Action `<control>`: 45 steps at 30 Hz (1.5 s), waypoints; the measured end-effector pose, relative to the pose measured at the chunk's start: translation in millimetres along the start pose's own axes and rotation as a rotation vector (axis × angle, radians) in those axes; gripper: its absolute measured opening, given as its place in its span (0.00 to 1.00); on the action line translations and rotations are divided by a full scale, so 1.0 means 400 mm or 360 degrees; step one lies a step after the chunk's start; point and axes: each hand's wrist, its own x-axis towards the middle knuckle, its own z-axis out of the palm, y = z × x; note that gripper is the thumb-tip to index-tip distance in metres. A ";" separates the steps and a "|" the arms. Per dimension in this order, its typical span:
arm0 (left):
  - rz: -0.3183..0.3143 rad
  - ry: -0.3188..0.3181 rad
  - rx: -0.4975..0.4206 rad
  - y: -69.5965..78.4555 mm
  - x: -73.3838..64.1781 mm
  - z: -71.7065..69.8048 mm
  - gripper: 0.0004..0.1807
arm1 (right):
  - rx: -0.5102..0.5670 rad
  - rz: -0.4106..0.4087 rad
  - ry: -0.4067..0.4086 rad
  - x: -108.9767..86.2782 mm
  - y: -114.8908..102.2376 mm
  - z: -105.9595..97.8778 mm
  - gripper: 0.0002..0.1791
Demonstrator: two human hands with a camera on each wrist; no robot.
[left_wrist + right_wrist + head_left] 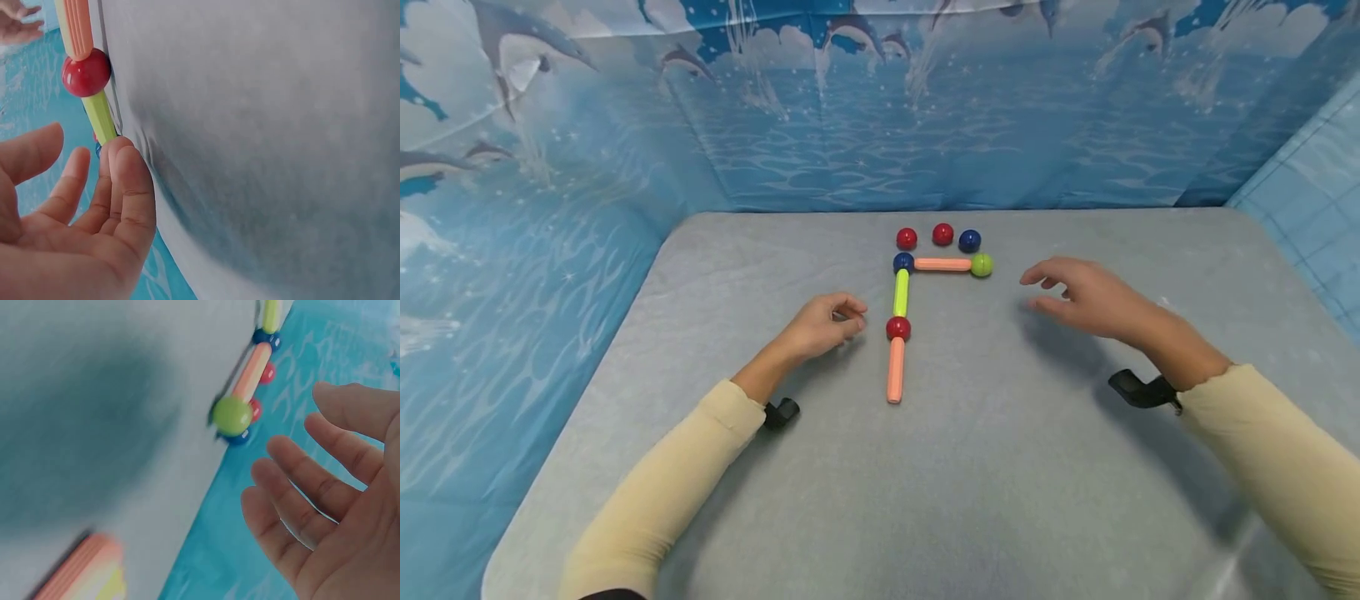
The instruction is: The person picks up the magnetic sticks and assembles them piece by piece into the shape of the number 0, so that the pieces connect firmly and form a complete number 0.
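On the grey table a chain of rods and balls lies joined. Its upper bar is an orange rod point(943, 264) between a blue ball point(903, 262) and a green ball point(982, 265). Down from the blue ball run a lime rod point(901, 293), a red ball point(898, 328) and a second orange rod point(895, 372). Left of the red ball hovers my left hand point(826, 325), fingers loosely bent and holding nothing. My right hand point(1086, 296) is held over the table to the right of the green ball, fingers spread and empty.
Behind the chain sit two loose red balls point(943, 234) and a loose blue ball point(970, 241). Orange and yellow rods point(84, 572) show at the lower left of the right wrist view. A dolphin-print curtain point(880, 125) stands along the table's back edge.
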 end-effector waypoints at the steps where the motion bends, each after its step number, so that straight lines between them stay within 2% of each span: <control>1: 0.0001 0.0000 0.0012 0.000 0.000 -0.001 0.16 | 0.0004 0.0002 0.0010 -0.009 0.011 -0.001 0.19; 6: 0.0048 0.0001 0.0073 -0.008 0.002 -0.005 0.16 | 0.0031 0.0051 0.0043 -0.034 0.053 0.003 0.18; 10: 0.0137 -0.0012 0.0119 -0.010 0.009 -0.003 0.17 | 0.0023 0.0091 0.0029 -0.034 0.066 0.010 0.19; 18: 0.0314 -0.0143 0.0280 0.006 0.033 0.010 0.21 | 0.0013 0.0149 -0.0030 -0.006 0.077 0.023 0.20; 22: 0.0366 -0.0231 0.0322 0.015 0.044 0.018 0.21 | 0.0025 0.0125 -0.0032 0.012 0.073 0.027 0.19; 27: 0.0361 -0.0293 0.0348 0.022 0.049 0.027 0.21 | 0.0019 0.0133 -0.0043 0.036 0.066 0.034 0.19; 31: 0.0338 -0.0287 0.0345 0.024 0.051 0.034 0.22 | 0.0021 0.0150 -0.0070 0.054 0.067 0.040 0.19; 36: 0.0358 -0.0310 0.0333 0.027 0.056 0.042 0.22 | 0.0025 0.0155 -0.0107 0.084 0.075 0.044 0.20; 41: 0.0325 -0.0291 0.0333 0.034 0.060 0.049 0.21 | 0.0027 0.0137 -0.0093 0.122 0.078 0.041 0.20; 45: 0.0313 -0.0281 0.0329 0.035 0.062 0.049 0.20 | 0.0061 0.0198 -0.0077 0.160 0.070 0.037 0.21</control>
